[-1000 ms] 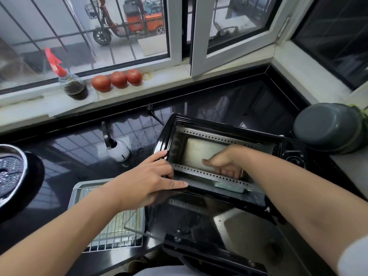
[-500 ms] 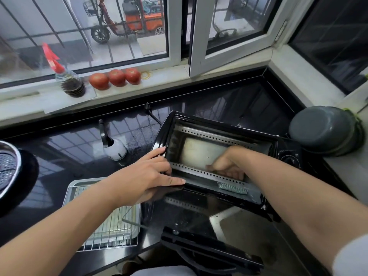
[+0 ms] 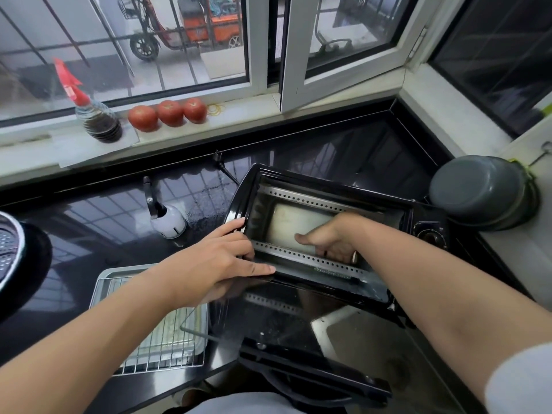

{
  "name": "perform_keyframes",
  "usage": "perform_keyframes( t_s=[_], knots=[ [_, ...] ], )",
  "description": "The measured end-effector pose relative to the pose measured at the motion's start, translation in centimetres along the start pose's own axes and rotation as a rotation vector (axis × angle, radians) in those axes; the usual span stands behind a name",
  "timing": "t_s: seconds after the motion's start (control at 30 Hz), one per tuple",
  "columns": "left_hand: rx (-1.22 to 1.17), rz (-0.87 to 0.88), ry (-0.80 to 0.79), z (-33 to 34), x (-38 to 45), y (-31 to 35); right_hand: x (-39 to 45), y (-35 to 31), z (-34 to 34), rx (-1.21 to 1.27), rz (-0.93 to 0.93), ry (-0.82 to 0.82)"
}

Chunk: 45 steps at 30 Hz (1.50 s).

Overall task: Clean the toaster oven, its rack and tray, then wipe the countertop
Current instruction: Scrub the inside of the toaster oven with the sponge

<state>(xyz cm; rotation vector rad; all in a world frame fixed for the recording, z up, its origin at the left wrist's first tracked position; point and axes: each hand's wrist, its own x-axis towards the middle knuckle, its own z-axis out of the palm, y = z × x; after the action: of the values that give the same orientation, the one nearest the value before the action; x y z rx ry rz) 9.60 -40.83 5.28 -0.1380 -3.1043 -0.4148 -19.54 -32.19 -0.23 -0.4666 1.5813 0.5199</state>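
Note:
The black toaster oven (image 3: pixel 424 231) lies tipped back on the dark countertop (image 3: pixel 104 210), its opening facing up and its glass door (image 3: pixel 283 324) folded down toward me. My left hand (image 3: pixel 215 264) grips the oven's front left frame, fingers hooked over the edge and thumb along the lower rail. My right hand (image 3: pixel 331 239) reaches inside the cavity against the pale inner wall, fingers curled down behind the perforated rail; what they hold is hidden. The wire rack (image 3: pixel 167 348) sits in the metal tray (image 3: pixel 101 288) to the left of the door.
A white bottle with a black nozzle (image 3: pixel 168 224) lies left of the oven. On the sill are a dark sauce bottle (image 3: pixel 98 121) and three tomatoes (image 3: pixel 170 113). A grey pot (image 3: pixel 478 195) sits upturned at the right, a steel pan (image 3: pixel 9 249) at the left edge.
My right hand has shifted slightly along the inner wall of the oven. My left hand keeps the same hold on the frame.

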Motion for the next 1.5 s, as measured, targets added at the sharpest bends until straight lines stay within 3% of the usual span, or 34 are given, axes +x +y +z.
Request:
perform_keyframes(
  t_s=[0.27,1.5],
  knots=[
    [-0.026,-0.012,-0.001,-0.2,0.1,0.0,-0.6,0.2,0.3,-0.105,0.099,0.051],
    [-0.004,-0.017,0.046,0.5,-0.2,0.1,0.9,0.9,-0.3,-0.201,0.048,0.074]
  ],
)
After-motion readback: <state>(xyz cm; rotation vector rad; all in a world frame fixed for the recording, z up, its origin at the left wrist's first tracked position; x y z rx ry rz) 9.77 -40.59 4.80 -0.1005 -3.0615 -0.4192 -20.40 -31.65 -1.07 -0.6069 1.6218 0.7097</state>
